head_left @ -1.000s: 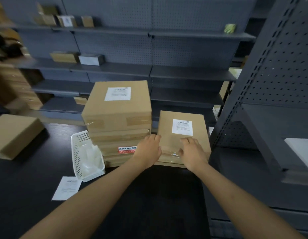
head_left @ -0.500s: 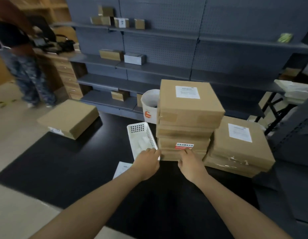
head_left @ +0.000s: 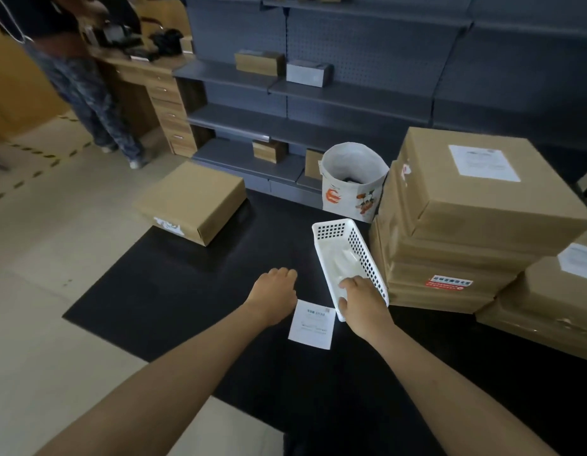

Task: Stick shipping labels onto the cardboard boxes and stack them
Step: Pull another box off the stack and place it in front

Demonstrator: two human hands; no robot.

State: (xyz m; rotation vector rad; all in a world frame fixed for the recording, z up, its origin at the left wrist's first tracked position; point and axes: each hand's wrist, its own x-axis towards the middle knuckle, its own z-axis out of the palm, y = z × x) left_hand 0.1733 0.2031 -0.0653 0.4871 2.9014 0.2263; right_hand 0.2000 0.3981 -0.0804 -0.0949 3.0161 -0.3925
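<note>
Cardboard boxes, stacked (head_left: 463, 232): a pile of several at right on the black mat (head_left: 186, 291), top box carrying a white shipping label (head_left: 483, 162) on its upper face; a red sticker (head_left: 449, 283) on the front of a lower box. Second, lower stack (head_left: 545, 307) just to the right of it, partly cut off by the frame edge, also labelled on top. Single cardboard box (head_left: 190, 200) lying flat at the mat's far left corner, well apart from the stacks, with a white sticker on its near side.

Loose shipping label (head_left: 312, 324): flat on the mat, between the two hands.

White perforated basket (head_left: 351, 255): just beside the tall stack, on its left. Right hand (head_left: 362, 304) grips its near end, thumb curled over the rim and fingers reaching inside; contents pale and indistinct.

Left hand (head_left: 274, 292): over the mat left of the loose label, fingers loosely curled, holding nothing.

White printed bag (head_left: 351, 182): upright behind the basket, against the stack.

Grey shelving (head_left: 285, 90): behind the mat, holding a few small boxes.

Wooden desk (head_left: 154, 90) with drawers: far left, a standing person (head_left: 81, 87) beside it.
</note>
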